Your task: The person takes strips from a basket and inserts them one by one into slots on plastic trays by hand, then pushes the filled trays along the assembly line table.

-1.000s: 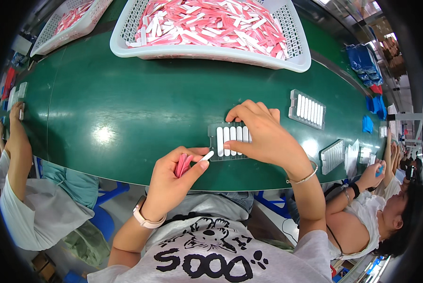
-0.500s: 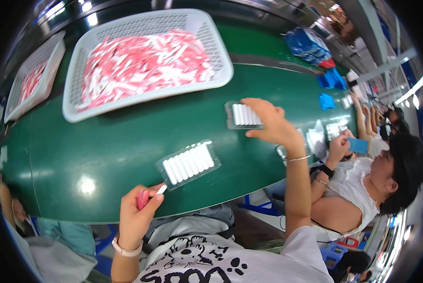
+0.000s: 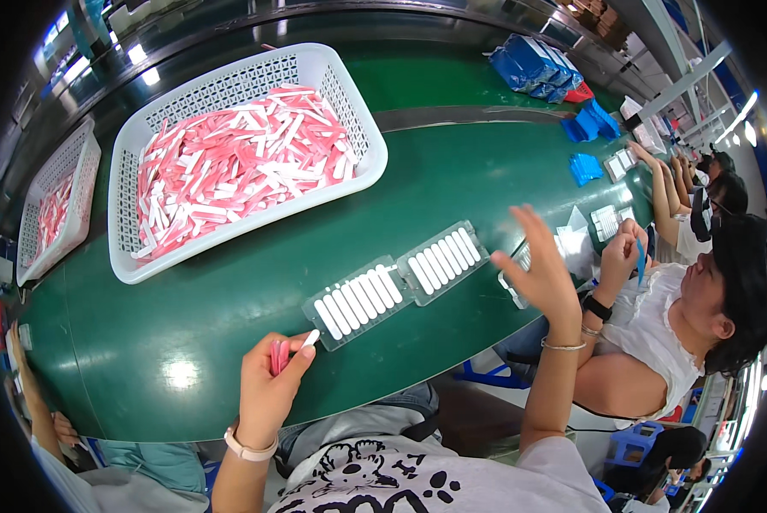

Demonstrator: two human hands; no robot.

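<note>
My left hand point(image 3: 266, 385) is closed round a few small pink-and-white plastic sticks point(image 3: 278, 356). One white end point(image 3: 311, 338) pokes out between thumb and fingertips, beside the corner of a clear plastic tray point(image 3: 407, 297). That tray bears a row of several white sticks point(image 3: 358, 302). End to end with it lies a second clear tray point(image 3: 481, 250), also filled with white sticks point(image 3: 443, 260). To the right of this tray my right hand point(image 3: 544, 272) is raised over the table, fingers spread and holding nothing; its fingertips are slightly blurred.
A large white basket point(image 3: 255, 227) heaped with pink-and-white sticks point(image 3: 238, 167) stands beyond the trays. A second basket point(image 3: 77, 205) is at far left. On my right a co-worker's hand point(image 3: 624, 248) holds a blue piece. Blue packs point(image 3: 537, 68) lie at the back right.
The second tray has come left and nearer, to the end of the first. My right hand has let go of it and moved right, opening. My left hand still grips its sticks.
</note>
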